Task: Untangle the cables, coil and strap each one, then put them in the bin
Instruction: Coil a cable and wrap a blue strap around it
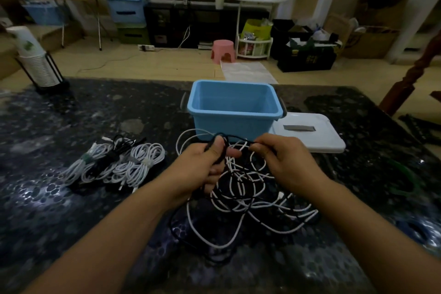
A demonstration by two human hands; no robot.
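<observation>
Left hand grips black cable; right hand pinches it, teasing it from the tangle; strapped coils wait left; bin behind, unfilled.

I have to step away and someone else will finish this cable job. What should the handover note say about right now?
Left hand: grips a bunch of black cable.
Right hand: pinches the same black cable, stretched between the two hands.
Tangle of black and white cables: on the table, under the hands, in front of the blue bin.
Done: several strapped coils lie to the left.
Left: finish untangling, coil and strap the rest, put everything in the bin, which looks empty; its white lid lies to its right.
</observation>
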